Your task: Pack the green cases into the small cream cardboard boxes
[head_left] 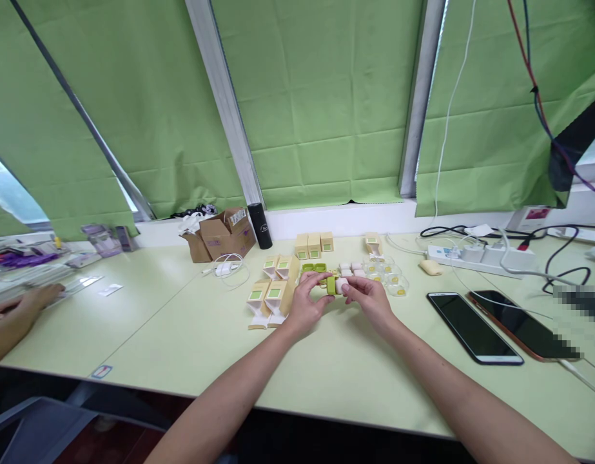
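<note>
My left hand (307, 301) grips a small green square case (331, 285) between thumb and fingers. A small whitish block (341, 285) is pinched in my right hand (369, 299), right up against the green case; whether it sits inside cannot be made out. Just beyond my hands lie more green pieces (314, 267), several pale pink-white blocks (358, 267) and a clear plastic tray (394, 283) with yellow bits in its cells. Several cream cartons with green windows (274, 293) stand beside my left hand, some with open flaps.
Closed cartons (314, 245) and a single carton (372, 243) stand farther back. A brown cardboard box (224, 235) and black bottle (260, 225) are by the wall. Two phones (475, 327), a power strip (481, 256) and cables lie right. Another person's hand (40, 296) rests far left.
</note>
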The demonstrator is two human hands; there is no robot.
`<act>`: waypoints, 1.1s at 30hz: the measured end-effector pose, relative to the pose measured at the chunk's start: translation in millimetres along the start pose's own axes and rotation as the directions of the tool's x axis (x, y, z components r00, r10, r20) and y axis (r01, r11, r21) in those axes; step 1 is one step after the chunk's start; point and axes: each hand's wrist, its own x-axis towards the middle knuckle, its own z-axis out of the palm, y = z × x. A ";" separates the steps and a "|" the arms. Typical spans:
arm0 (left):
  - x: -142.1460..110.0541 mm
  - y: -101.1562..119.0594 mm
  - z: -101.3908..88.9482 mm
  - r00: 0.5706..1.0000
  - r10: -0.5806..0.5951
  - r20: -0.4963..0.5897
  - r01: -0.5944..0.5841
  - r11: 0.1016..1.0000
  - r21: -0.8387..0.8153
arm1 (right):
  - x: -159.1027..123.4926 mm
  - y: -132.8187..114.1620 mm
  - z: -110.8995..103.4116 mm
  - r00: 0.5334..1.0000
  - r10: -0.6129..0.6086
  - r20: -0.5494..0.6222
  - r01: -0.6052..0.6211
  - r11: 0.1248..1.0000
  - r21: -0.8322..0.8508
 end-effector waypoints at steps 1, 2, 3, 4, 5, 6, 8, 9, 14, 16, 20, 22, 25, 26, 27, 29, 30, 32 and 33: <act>0.0 0.0 0.0 1.000 0.004 -0.001 -0.004 1.000 0.000 | 0.1 0.0 0.0 1.000 -0.003 0.001 0.003 1.000 -0.001; 0.0 0.0 0.0 1.000 0.007 -0.002 -0.007 1.000 0.000 | 0.1 0.2 0.1 1.000 -0.006 0.002 0.006 1.000 -0.003; 0.0 0.1 0.0 1.000 0.009 -0.001 -0.009 1.000 0.002 | 0.2 0.4 0.1 1.000 -0.009 0.003 0.009 1.000 -0.003; -0.1 0.2 0.1 1.000 0.010 0.000 -0.010 1.000 0.004 | 0.2 0.7 0.2 1.000 -0.009 0.004 0.009 1.000 -0.002; -0.3 0.3 0.1 1.000 0.010 0.001 -0.010 1.000 0.007 | 0.3 1.2 0.2 1.000 -0.008 0.007 0.008 1.000 -0.001; -0.4 0.4 0.2 1.000 0.010 0.003 -0.010 1.000 0.010 | 0.3 1.7 0.3 1.000 -0.005 0.008 0.005 1.000 -0.001; -0.7 0.5 0.3 1.000 0.010 0.006 -0.010 1.000 0.014 | 0.4 2.9 0.3 1.000 -0.003 0.008 0.003 1.000 -0.003; -0.8 0.4 0.4 1.000 0.009 0.008 -0.009 1.000 0.015 | 0.5 3.6 0.3 1.000 -0.004 0.005 0.004 1.000 -0.008; -1.2 -1.4 0.5 1.000 0.000 0.024 -0.001 1.000 0.026 | 1.1 6.8 0.5 1.000 -0.006 -0.002 0.006 0.999 -0.044; -1.3 -2.1 0.4 1.000 0.004 0.026 -0.005 1.000 0.029 | 1.1 7.9 0.7 1.000 -0.004 -0.004 0.004 0.999 -0.046; -1.6 -2.9 0.7 1.000 0.016 0.024 -0.017 0.999 0.027 | 0.4 10.1 1.6 1.000 -0.002 -0.001 0.002 0.998 -0.057; -1.7 -3.2 1.0 1.000 0.023 0.021 -0.023 0.999 0.027 | -0.3 10.8 1.9 1.000 -0.007 -0.001 0.007 0.998 -0.064; -1.7 -3.8 1.9 1.000 0.023 0.014 -0.024 0.999 0.023 | -1.4 10.9 1.8 1.000 -0.029 0.003 0.030 0.996 -0.079; -1.7 -4.2 2.2 1.000 0.021 0.012 -0.021 1.000 0.020 | -1.7 10.9 1.6 0.999 -0.037 0.010 0.038 0.996 -0.084; -1.7 -4.6 2.5 1.000 0.019 0.011 -0.019 1.000 0.018 | -1.7 10.9 1.3 0.999 -0.044 0.019 0.045 0.995 -0.089; -1.6 -5.6 3.0 1.000 0.014 0.012 -0.015 1.000 0.013 | -1.5 11.3 0.8 0.998 -0.050 0.035 0.053 0.994 -0.099; -1.7 -6.0 3.2 1.000 0.013 0.015 -0.013 1.000 0.012 | -1.2 11.7 0.6 0.998 -0.049 0.040 0.053 0.993 -0.104; -1.8 -6.6 3.3 1.000 0.010 0.022 -0.010 1.000 0.013 | -0.5 12.6 0.3 0.998 -0.048 0.040 0.052 0.992 -0.111; -2.0 -6.7 3.3 1.000 0.007 0.026 -0.008 1.000 0.016 | -0.2 12.9 0.3 0.998 -0.048 0.039 0.052 0.992 -0.112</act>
